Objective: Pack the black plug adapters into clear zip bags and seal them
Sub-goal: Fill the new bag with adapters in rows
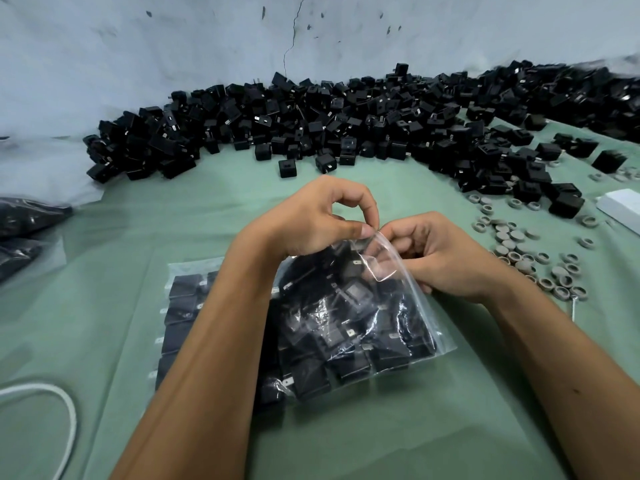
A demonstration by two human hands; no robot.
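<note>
On the green cloth, in front of the adapter pile [346,112], the left hand [311,220] and right hand [440,254] pinch the mouth of the full bag [363,327] of adapters; I think they should press along the whole strip.

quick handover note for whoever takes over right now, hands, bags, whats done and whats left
Left hand: pinching the top edge of the filled zip bag.
Right hand: pinching the same edge, beside the left.
Done: this bag is loaded; another filled bag lies flat to its left.
Left: finish the seal, then bag the loose adapter pile along the wall.
</note>
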